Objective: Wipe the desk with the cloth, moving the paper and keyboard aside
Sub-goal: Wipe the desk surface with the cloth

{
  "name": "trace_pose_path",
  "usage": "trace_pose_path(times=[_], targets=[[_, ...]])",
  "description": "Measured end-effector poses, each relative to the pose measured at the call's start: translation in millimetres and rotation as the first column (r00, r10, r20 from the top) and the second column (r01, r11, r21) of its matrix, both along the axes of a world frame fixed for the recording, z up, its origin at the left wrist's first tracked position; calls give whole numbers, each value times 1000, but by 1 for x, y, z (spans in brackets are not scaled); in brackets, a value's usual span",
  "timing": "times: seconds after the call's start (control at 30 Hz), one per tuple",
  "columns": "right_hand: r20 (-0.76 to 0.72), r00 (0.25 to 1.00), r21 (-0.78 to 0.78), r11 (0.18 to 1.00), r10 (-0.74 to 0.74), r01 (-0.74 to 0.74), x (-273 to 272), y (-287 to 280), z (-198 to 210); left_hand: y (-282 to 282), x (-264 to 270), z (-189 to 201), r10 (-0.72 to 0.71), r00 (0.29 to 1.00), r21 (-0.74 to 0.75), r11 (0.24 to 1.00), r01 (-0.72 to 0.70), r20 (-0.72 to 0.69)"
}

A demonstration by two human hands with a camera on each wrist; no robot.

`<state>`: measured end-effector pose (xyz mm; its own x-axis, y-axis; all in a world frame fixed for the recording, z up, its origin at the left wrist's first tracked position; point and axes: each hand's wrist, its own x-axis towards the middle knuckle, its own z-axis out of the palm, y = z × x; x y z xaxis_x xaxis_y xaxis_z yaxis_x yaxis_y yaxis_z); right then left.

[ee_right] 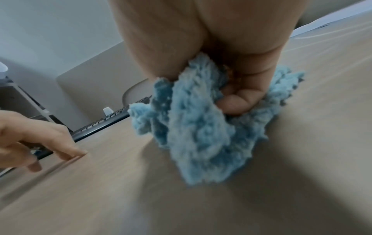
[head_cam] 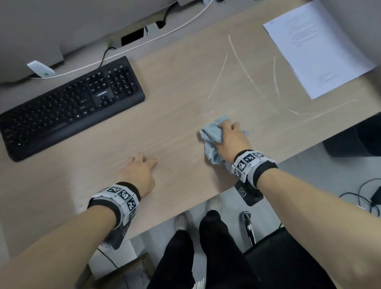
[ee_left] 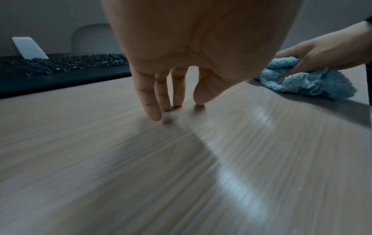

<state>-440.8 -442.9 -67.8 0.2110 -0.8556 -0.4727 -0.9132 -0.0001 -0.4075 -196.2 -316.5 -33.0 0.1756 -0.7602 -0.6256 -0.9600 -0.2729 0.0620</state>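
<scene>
**cloth in the right hand on a streaked desk**

a pale wood-grain desk is filling the view, with a grey partition running along its far edge and pale streaks showing across its right half; at the far left a black keyboard is lying at a slant, its cable trailing back toward the partition beside a white cable; nearer the front edge the left hand is resting on bare wood, fingers straight and close together, tips touching the surface and holding nothing; just to its right the right hand is gripping the crumpled blue cloth, fingers curled round it and thumb digging into the folds, the cloth pressing on the desk near the front edge; at the far right the paper is lying flat by the desk's right edge, well apart from the cloth; below the desk a black bin is standing on the floor.
</scene>
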Motion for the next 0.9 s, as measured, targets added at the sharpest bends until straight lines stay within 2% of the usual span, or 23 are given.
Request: trace_pose_path(times=[0.07, 0.13, 0.23, 0.33, 0.47, 0.53, 0.57, 0.63, 0.7, 0.77, 0.83, 0.9], targets=[[10, 993, 14, 993, 114, -114, 19, 1, 0, -5, -5, 3, 24, 999, 28, 999, -25, 23], [45, 956, 21, 957, 290, -291, 31, 11, -1, -9, -10, 6, 18, 998, 78, 997, -23, 56], [81, 903, 23, 905, 422, -425, 13, 12, -2, -14, -18, 11, 19, 996, 140, 990, -30, 83], [44, 940, -6, 941, 339, -339, -25, -11, -3, -23, -21, 15, 76, 994, 132, 987, -87, 83], [-19, 989, -79, 986, 144, -145, -47, -61, -4, -43, -20, 14, 152, 988, -11, 988, -152, 31], [-70, 989, -124, 982, 132, -140, -33, -73, -5, -54, -20, 11, 149, 989, -78, 986, -149, -3], [-99, 980, -140, 972, 175, -187, -22, -72, -5, -60, -20, 10, 147, 989, -91, 985, -148, -15], [-182, 915, -148, 910, 361, -388, -1, -53, -8, -70, -22, 8, 143, 989, -100, 984, -146, -34], [-247, 783, -144, 777, 571, -612, 7, -26, -11, -81, -21, 6, 114, 992, -132, 984, -121, -59], [-234, 714, -173, 694, 660, -698, -2, -19, -13, -90, -18, 3, 75, 994, -178, 980, -89, -84], [-245, 752, -176, 734, 612, -656, -14, -43, -13, -99, -10, 0, 67, 992, -216, 972, -88, -105], [-297, 831, -140, 839, 471, -525, -24, -80, -11, -104, -5, 0, 73, 990, -217, 971, -98, -119]])
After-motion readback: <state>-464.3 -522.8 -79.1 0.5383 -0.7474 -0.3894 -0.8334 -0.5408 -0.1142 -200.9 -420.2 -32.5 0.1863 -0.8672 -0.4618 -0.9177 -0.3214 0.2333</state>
